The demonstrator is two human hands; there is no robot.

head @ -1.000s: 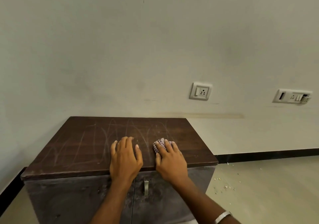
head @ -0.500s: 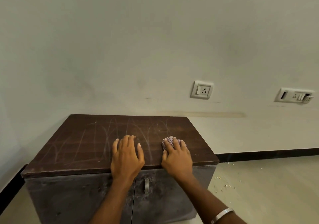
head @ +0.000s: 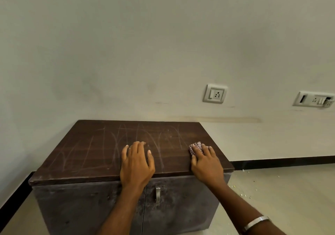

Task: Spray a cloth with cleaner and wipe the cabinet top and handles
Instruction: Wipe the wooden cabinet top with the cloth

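A low cabinet has a dark brown top (head: 87,153) streaked with pale wipe marks. My right hand (head: 206,164) presses a small checked cloth (head: 195,147) flat on the top near its right front corner; only the cloth's far end shows past my fingers. My left hand (head: 136,164) lies flat on the front middle of the top, fingers slightly apart, holding nothing. Below, a metal handle (head: 157,195) hangs on the right door of the grey front. No spray bottle is in view.
The cabinet stands against a pale wall with a socket (head: 215,93) and a switch plate (head: 314,99) to the right. Crumbs (head: 243,195) lie on the light floor right of the cabinet. A black skirting (head: 282,160) runs along the wall.
My right hand has slid the cloth to the right along the front of the top, from near the middle towards the right edge. My left hand has stayed in place.
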